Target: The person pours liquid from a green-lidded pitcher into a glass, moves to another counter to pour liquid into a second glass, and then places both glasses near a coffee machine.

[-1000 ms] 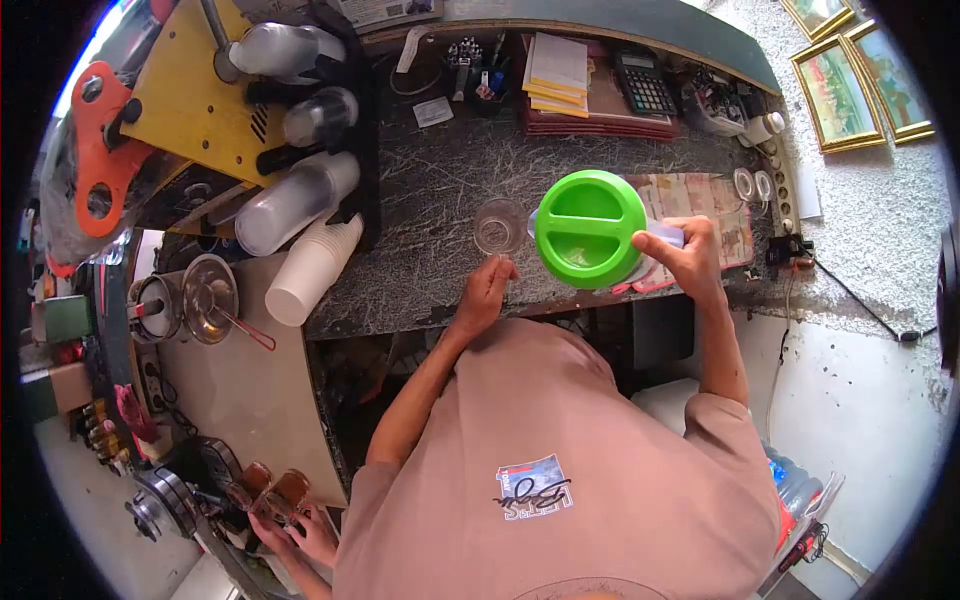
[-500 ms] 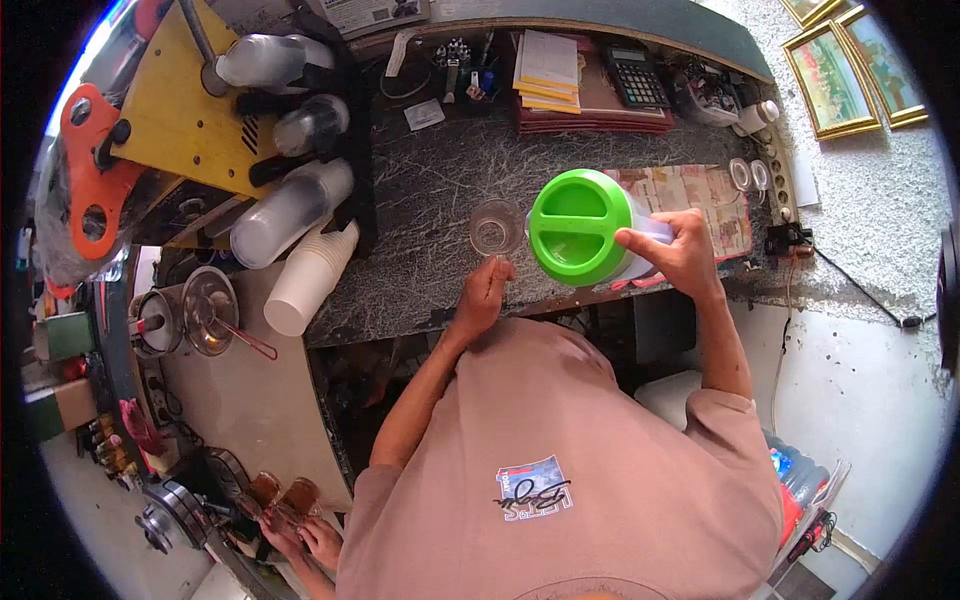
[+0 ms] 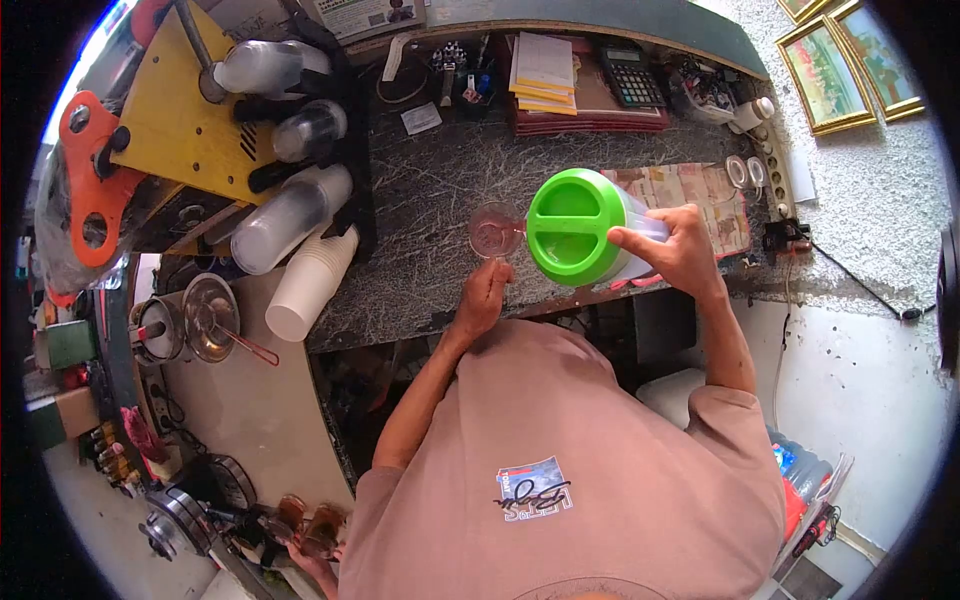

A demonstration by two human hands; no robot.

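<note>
My right hand [image 3: 675, 252] grips a clear plastic pitcher [image 3: 640, 255] with a bright green lid [image 3: 568, 226]. The pitcher is tilted to the left, and its spout is close to the rim of a clear glass [image 3: 495, 232] on the dark counter. A thin stream seems to run from the spout into the glass, where a faint reddish tint shows. My left hand [image 3: 484, 290] is closed at the near side of the glass and appears to hold it there; the exact grip is hidden by the fingers.
Stacked paper cups [image 3: 300, 295] and plastic cups [image 3: 290, 220] lie left, by a yellow machine [image 3: 190, 110]. Strainers [image 3: 210, 315] sit lower left. Behind are folders [image 3: 590, 120] and a calculator [image 3: 632, 78]. Another person's hand [image 3: 318, 570] holds brown-filled glasses [image 3: 322, 530] at bottom left.
A thin stream now appears between the spout and the glass, and the glass looks redder inside. My hands have barely moved. The other person's glasses have shifted right and down.
</note>
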